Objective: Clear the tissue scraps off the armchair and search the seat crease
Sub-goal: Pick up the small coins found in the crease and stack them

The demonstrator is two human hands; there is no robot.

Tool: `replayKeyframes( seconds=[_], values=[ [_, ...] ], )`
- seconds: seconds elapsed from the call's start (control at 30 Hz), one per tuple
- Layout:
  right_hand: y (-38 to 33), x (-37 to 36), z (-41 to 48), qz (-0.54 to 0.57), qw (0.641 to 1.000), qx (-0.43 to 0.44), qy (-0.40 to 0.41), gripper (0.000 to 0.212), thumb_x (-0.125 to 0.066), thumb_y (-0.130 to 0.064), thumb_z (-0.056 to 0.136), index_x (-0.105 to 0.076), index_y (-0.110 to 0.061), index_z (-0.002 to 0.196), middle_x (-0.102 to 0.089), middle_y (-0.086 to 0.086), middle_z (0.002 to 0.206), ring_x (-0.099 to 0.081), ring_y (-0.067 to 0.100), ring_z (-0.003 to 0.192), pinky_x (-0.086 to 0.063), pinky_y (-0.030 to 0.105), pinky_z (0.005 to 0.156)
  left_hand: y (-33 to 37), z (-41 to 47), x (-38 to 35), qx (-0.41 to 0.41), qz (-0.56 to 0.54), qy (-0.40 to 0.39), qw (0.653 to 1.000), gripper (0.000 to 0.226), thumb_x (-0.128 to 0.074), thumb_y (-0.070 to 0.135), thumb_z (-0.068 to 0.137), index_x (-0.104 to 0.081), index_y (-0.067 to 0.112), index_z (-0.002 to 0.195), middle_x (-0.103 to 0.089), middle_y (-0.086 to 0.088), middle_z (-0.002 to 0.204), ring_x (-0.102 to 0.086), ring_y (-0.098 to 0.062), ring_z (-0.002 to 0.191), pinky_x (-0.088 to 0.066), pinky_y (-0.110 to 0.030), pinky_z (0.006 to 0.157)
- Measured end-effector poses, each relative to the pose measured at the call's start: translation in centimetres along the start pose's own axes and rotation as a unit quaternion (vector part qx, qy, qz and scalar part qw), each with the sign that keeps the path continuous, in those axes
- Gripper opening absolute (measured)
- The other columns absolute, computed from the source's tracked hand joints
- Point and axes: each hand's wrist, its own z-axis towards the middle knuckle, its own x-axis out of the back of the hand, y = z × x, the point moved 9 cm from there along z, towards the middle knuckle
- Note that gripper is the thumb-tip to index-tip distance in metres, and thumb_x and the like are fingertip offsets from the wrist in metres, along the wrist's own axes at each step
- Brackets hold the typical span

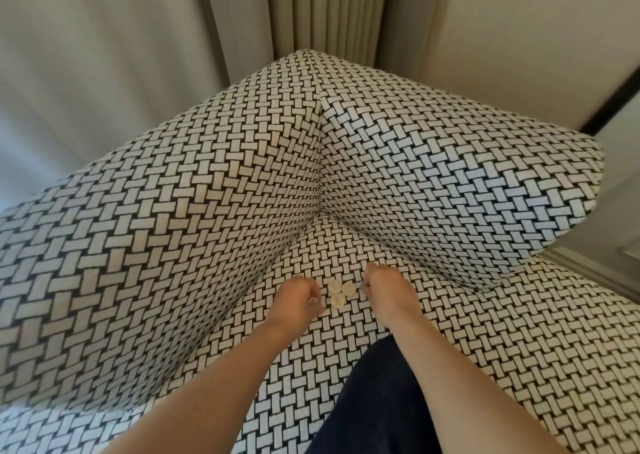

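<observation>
The armchair [173,246] is covered in a black-and-white woven pattern and fills the head view. Three coins [340,292] lie together on the seat [346,325], just in front of the corner crease [320,211]. My left hand [298,301] rests on the seat to the left of the coins, fingers curled, with a small coin-like thing pinched at its fingertips. My right hand [382,285] sits to the right of the coins, fingers curled down onto the fabric; what it holds I cannot make out. No tissue scraps show on the chair.
Beige curtains [329,7] hang behind the chair's back corner. A pale wall with a dark trim strip [609,104] lies to the right. My dark trouser knee [374,401] rests on the seat's front.
</observation>
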Motion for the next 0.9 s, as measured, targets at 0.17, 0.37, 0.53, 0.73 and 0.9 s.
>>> replayKeyframes(
  seconds=[0.17,0.37,0.53,0.73,0.9],
  values=[
    [1.8,2.1,-1.0,0.010,0.993,-0.101,0.053,0.019,-0.056,-0.022,0.091,-0.060,-0.011,0.106,-0.061,0.004,0.106,-0.051,0.020,0.106,-0.048,0.029,0.075,-0.2,-1.2,0.4,0.003,-0.047,0.054,0.997,0.011,-0.066,0.008,0.083,-0.068,0.016,0.089,-0.061,0.005,0.090,-0.052,-0.004,0.078,-0.038,-0.005,0.064],
    [2.7,0.3,-1.5,-0.018,0.987,-0.154,-0.042,0.032,-0.054,-0.013,0.091,-0.052,-0.012,0.123,-0.042,0.010,0.133,-0.040,0.026,0.120,-0.043,0.028,0.077,-0.5,-2.2,0.9,-0.003,-0.090,0.097,0.991,0.015,-0.064,0.004,0.085,-0.070,0.016,0.091,-0.061,0.009,0.089,-0.052,0.003,0.075,-0.040,0.000,0.068],
    [2.7,0.0,-1.0,0.007,0.989,-0.142,-0.048,0.037,-0.053,-0.003,0.090,-0.049,-0.006,0.127,-0.035,0.016,0.140,-0.039,0.029,0.125,-0.046,0.031,0.096,-1.5,-3.1,1.1,0.031,-0.160,0.124,0.979,0.023,-0.067,0.002,0.082,-0.071,0.015,0.100,-0.065,0.008,0.095,-0.057,0.001,0.083,-0.045,-0.005,0.077],
    [2.6,-0.1,-0.8,0.043,0.990,-0.129,-0.042,0.048,-0.049,0.004,0.089,-0.035,-0.002,0.135,-0.044,0.018,0.130,-0.054,0.025,0.111,-0.047,0.027,0.089,-3.9,-4.9,1.0,0.167,-0.322,0.135,0.922,0.029,-0.074,0.000,0.075,-0.068,0.017,0.098,-0.065,0.010,0.092,-0.060,0.000,0.085,-0.048,-0.007,0.066],
    [1.7,-0.2,-1.0,0.081,0.992,-0.075,-0.061,0.026,-0.047,-0.003,0.093,-0.056,-0.007,0.117,-0.062,0.008,0.112,-0.060,0.020,0.097,-0.051,0.026,0.081,-4.8,-6.6,-0.1,0.261,-0.487,0.129,0.823,0.021,-0.075,0.000,0.074,-0.069,0.017,0.084,-0.070,-0.003,0.095,-0.065,-0.014,0.093,-0.051,-0.024,0.082]
  ],
)
